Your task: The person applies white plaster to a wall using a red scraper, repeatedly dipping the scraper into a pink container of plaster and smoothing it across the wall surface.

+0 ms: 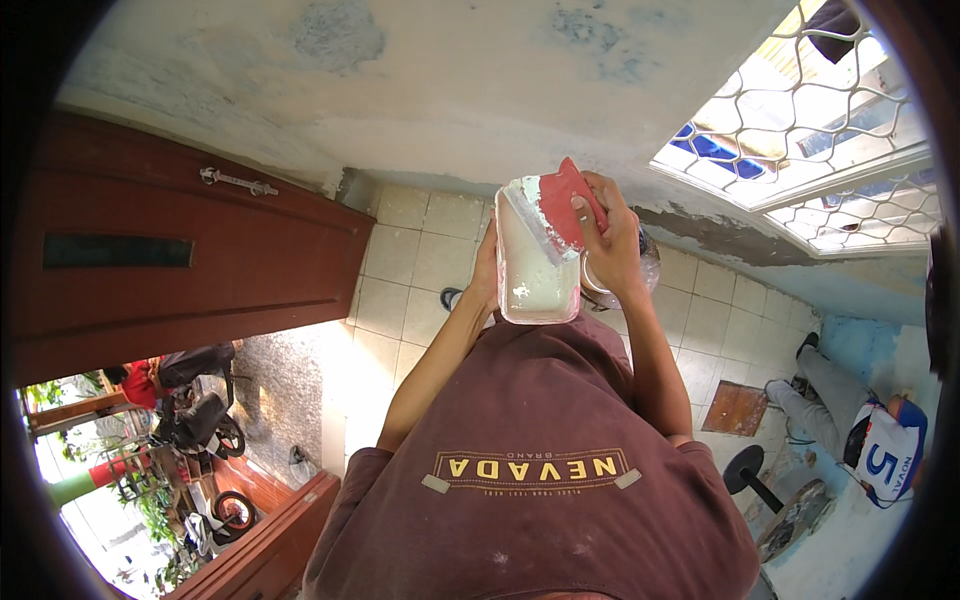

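My left hand (485,265) grips a shallow rectangular tray (540,319) by its left side, holding it in front of my chest. Pale, wet putty (533,285) coats the inside of this tray. In my right hand (617,240) is a putty knife with a red grip (563,205), its fingers closed round the handle. The wide blade slants over the tray's far right part, and whitish putty clings along it. Whether the blade's edge touches the tray cannot be told. Partly hidden behind my right wrist stands a round container (648,272) on the floor.
Ahead rises a patchy, smeared wall (450,90). A brown door (190,210) is on the left, with motorbikes (205,420) outside. A grilled window (800,120) is at the upper right. Another person (865,430) sits or lies at the right, near a round-based stand (765,485).
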A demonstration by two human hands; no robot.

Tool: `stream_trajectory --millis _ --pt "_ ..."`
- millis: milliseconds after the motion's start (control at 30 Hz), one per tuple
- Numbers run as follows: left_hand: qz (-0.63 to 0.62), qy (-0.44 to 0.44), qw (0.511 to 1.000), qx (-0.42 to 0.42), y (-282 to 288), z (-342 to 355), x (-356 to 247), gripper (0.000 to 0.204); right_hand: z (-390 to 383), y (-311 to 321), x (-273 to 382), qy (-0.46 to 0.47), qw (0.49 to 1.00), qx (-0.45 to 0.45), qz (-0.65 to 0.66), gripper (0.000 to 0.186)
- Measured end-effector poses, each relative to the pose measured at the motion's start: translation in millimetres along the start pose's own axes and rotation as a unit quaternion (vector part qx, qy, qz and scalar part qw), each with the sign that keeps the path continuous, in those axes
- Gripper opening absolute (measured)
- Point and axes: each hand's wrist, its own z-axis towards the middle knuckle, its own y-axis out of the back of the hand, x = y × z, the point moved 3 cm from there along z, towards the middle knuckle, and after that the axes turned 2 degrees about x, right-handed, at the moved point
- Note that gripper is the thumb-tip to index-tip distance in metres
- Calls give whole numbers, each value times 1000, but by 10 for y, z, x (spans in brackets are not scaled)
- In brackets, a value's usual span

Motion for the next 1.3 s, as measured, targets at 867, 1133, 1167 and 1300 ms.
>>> stream_trajectory --millis 867,1133,1167,1300 --pt "-13 54 998 -15 200 -34 54 65 252 154 56 45 991 124 -2 28" --pt "-49 -9 998 -38 288 -40 73 68 -2 202 -154 -68 985 96 127 31" --pt "-57 -19 997 -45 349 -19 70 68 -45 202 -132 -90 978 96 160 31" --pt "-81 -47 996 5 422 -18 34 69 -232 202 -86 -131 952 85 263 32"
